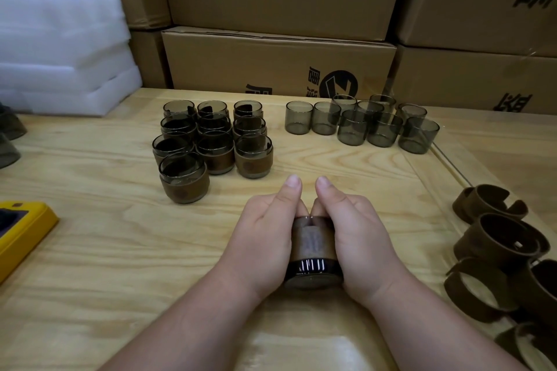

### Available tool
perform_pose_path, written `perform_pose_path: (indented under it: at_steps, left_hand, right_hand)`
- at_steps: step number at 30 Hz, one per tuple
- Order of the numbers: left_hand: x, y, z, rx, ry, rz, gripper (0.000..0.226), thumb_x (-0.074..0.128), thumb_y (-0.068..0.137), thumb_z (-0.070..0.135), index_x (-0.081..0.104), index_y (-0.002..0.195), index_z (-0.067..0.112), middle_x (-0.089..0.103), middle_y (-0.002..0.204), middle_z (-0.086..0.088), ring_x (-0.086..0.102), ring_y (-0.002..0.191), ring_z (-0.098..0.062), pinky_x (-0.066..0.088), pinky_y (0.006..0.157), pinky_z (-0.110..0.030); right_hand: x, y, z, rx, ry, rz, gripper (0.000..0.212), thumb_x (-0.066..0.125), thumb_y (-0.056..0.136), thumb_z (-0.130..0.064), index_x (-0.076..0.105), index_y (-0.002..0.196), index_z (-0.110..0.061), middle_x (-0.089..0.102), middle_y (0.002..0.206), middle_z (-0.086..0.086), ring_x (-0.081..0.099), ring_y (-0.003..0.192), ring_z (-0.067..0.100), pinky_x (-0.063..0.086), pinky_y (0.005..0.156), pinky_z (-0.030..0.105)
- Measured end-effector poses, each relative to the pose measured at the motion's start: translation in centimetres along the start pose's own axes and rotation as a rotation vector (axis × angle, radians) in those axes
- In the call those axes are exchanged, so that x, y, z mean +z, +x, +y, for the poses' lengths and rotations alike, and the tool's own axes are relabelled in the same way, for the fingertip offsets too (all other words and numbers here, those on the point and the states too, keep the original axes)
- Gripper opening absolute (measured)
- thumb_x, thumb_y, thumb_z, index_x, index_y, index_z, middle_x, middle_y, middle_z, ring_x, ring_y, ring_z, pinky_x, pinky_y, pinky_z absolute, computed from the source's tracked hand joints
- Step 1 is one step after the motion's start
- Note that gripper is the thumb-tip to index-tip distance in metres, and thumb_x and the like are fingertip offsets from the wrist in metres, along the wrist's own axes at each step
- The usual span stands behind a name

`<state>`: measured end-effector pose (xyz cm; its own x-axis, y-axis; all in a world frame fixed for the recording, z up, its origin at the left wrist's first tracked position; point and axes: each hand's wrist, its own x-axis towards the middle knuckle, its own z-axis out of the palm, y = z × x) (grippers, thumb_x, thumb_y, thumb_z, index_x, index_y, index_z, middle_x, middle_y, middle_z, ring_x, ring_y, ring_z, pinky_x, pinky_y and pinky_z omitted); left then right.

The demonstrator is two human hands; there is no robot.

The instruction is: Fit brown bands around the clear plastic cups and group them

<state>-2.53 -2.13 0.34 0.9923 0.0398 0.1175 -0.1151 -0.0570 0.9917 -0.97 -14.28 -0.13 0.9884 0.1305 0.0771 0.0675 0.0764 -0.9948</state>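
Observation:
A smoky clear cup [313, 268] lies on its side between both hands, its base toward me, with a brown band [312, 242] around its middle. My left hand [265, 235] grips the cup's left side and my right hand [352, 238] grips its right side, both thumbs pointing forward over the rim. Several banded cups [211, 141] stand grouped at the centre left of the table. Several bare cups [361, 123] stand at the back right. Loose brown bands [500, 250] are piled at the right edge.
The wooden table [120, 235] carries a yellow tray [24, 232] at the left edge. White foam sheets [60, 48] are stacked at the back left. Cardboard boxes [277, 60] form a wall behind. More cups [9, 138] sit at the far left.

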Motion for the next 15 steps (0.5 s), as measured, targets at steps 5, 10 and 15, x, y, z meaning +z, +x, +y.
perform_pose_path:
  at_steps: [5,10,15]
  left_hand:
    - [0.2,0.0,-0.2,0.042,-0.04,0.03,0.057,0.041,0.102,0.044,0.058,0.058,0.012,0.046,0.048,0.005,0.044,0.046,-0.005,0.039,0.049,-0.013]
    - [0.5,0.3,-1.1,0.105,-0.157,0.054,0.051,0.058,0.098,0.047,0.059,0.059,0.014,0.052,0.056,0.004,0.049,0.053,-0.008,0.044,0.052,-0.019]
    - [0.9,0.7,-1.7,0.256,0.038,0.14,0.039,0.056,0.086,0.052,0.063,0.07,0.017,0.057,0.095,0.013,0.061,0.092,-0.018,0.053,0.08,-0.043]
  right_hand:
    - [0.2,-0.1,0.0,-0.011,0.004,0.032,0.05,0.052,0.087,-0.052,0.05,0.046,-0.022,0.041,0.049,-0.003,0.041,0.049,0.01,0.038,0.048,0.021]
    - [0.2,0.0,0.7,-0.232,-0.14,0.129,0.053,0.052,0.094,-0.044,0.047,0.052,-0.012,0.044,0.05,-0.006,0.042,0.05,0.007,0.038,0.049,0.02]
    - [-0.2,0.6,1.3,-0.411,-0.286,0.19,0.039,0.056,0.098,-0.034,0.068,0.066,-0.014,0.063,0.081,-0.003,0.063,0.079,0.008,0.047,0.068,0.013]
